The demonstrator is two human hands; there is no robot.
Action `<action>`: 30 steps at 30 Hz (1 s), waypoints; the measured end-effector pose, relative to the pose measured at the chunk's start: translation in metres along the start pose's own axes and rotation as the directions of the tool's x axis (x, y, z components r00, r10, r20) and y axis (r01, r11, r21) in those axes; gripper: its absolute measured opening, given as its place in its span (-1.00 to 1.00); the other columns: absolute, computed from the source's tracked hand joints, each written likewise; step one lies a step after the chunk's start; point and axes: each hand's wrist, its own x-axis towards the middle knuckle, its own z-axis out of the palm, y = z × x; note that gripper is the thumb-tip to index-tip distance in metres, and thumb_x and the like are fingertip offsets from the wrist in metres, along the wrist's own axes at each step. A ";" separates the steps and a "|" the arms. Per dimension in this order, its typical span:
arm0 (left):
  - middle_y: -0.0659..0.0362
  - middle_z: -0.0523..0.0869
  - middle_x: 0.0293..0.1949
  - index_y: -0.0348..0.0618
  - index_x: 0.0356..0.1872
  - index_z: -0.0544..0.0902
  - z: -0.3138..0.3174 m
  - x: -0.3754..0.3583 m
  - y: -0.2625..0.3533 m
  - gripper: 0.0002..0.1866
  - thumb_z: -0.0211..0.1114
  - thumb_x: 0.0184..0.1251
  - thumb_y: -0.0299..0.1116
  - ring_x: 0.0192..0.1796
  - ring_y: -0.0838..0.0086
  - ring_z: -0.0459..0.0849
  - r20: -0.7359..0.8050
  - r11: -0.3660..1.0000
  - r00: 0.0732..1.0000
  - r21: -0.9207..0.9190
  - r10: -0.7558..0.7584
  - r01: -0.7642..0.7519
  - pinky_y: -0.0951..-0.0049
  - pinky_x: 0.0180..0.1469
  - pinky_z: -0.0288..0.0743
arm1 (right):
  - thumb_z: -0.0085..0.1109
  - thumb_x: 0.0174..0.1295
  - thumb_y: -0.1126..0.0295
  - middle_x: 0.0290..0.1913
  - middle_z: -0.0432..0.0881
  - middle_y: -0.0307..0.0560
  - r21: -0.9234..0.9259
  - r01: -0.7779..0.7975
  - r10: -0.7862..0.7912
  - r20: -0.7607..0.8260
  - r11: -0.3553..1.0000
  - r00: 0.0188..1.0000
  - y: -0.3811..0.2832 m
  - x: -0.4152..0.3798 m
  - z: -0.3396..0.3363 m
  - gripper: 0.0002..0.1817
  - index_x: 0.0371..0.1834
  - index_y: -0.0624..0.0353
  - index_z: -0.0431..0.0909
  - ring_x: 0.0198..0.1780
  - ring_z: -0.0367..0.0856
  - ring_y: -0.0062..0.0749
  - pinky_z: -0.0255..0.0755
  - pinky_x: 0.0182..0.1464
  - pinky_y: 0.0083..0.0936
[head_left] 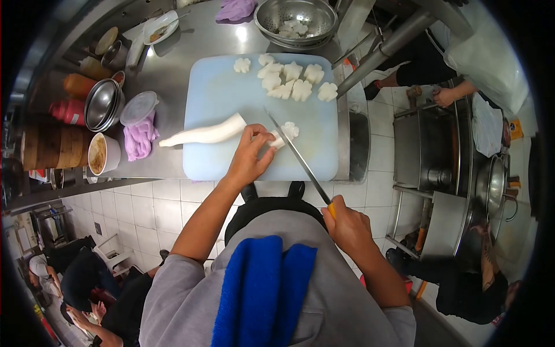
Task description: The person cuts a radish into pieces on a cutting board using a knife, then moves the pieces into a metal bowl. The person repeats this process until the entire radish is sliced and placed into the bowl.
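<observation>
My right hand point(350, 227) grips the yellow handle of a long-bladed knife point(302, 163). The blade slants across a short white radish piece point(279, 139) with a flower-shaped end. My left hand point(252, 155) pinches that piece between fingers and thumb, just left of the blade. Beside the left hand lies a long, tapering white radish point(203, 133), its thin end past the board's left edge. All this is on a pale blue cutting board point(208, 81). Several thick flower-shaped radish pieces point(292, 71) are grouped at the board's far right, with a single one point(241, 65) to their left.
A metal colander point(266, 23) with white pieces inside stands behind the board. To the left are a purple cloth point(139, 137), a lidded tub point(139, 108), stacked metal bowls point(103, 104) and a white cup point(104, 153). Other people are at both sides.
</observation>
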 end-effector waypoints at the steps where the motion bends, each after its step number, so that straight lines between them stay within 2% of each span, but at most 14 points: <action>1: -0.01 0.50 0.04 -0.17 -0.08 0.59 0.000 0.000 -0.002 -0.74 0.38 0.21 -0.51 0.10 0.11 0.52 0.008 1.000 1.000 -0.003 -0.008 0.008 0.27 0.13 0.47 | 0.15 0.37 0.19 -0.57 0.64 0.09 -0.012 0.001 -0.001 0.003 1.000 1.000 0.001 -0.004 -0.002 -0.70 -0.25 0.18 0.33 -0.52 0.67 0.07 0.52 -0.46 -0.06; 11: 0.00 0.52 0.05 -0.16 -0.06 0.61 -0.003 0.001 -0.003 -0.72 0.38 0.20 -0.51 0.14 0.08 0.48 0.046 0.999 0.999 0.043 -0.007 0.005 0.23 0.18 0.42 | 0.10 0.39 0.23 -0.55 0.65 0.10 -0.048 -0.018 0.024 0.120 0.999 0.993 0.000 -0.033 -0.018 -0.73 -0.20 0.19 0.32 -0.51 0.67 0.06 0.51 -0.47 -0.09; 17: 0.01 0.52 0.06 -0.16 -0.05 0.60 -0.002 0.000 -0.005 -0.70 0.39 0.18 -0.52 0.13 0.07 0.47 0.025 0.999 1.000 0.041 0.019 -0.020 0.21 0.18 0.41 | 0.07 0.42 0.24 -0.55 0.64 0.12 -0.036 0.013 -0.007 0.159 0.999 0.987 -0.008 -0.013 -0.013 -0.74 -0.20 0.21 0.31 -0.50 0.67 0.11 0.52 -0.45 -0.05; 20: 0.01 0.52 0.06 -0.18 -0.07 0.60 -0.001 -0.001 -0.004 -0.70 0.40 0.16 -0.52 0.12 0.06 0.48 0.012 0.998 1.000 0.051 0.028 -0.029 0.20 0.17 0.41 | 0.07 0.42 0.23 -0.53 0.66 0.14 -0.012 0.041 -0.040 0.089 0.999 0.995 0.000 0.017 0.025 -0.73 -0.20 0.21 0.31 -0.49 0.67 0.14 0.53 -0.43 -0.04; 23: 0.02 0.53 0.05 -0.20 -0.09 0.58 0.003 -0.004 -0.012 -0.70 0.41 0.15 -0.53 0.10 0.05 0.49 -0.026 0.998 0.999 -0.054 -0.022 0.021 0.19 0.16 0.41 | 0.09 0.41 0.21 -0.53 0.65 0.13 -0.045 0.013 -0.010 0.054 0.999 0.999 0.005 0.023 0.038 -0.72 -0.19 0.20 0.31 -0.49 0.66 0.13 0.52 -0.44 -0.05; 30: 0.00 0.55 0.00 -0.23 -0.10 0.55 0.006 -0.010 -0.008 -0.70 0.40 0.14 -0.55 0.05 0.08 0.54 -0.126 0.999 0.992 -0.037 -0.006 0.001 0.24 0.09 0.48 | 0.14 0.37 0.20 -0.58 0.63 0.09 -0.025 0.009 -0.009 -0.020 1.000 1.000 -0.009 -0.004 0.010 -0.71 -0.22 0.18 0.32 -0.52 0.64 0.12 0.51 -0.48 -0.07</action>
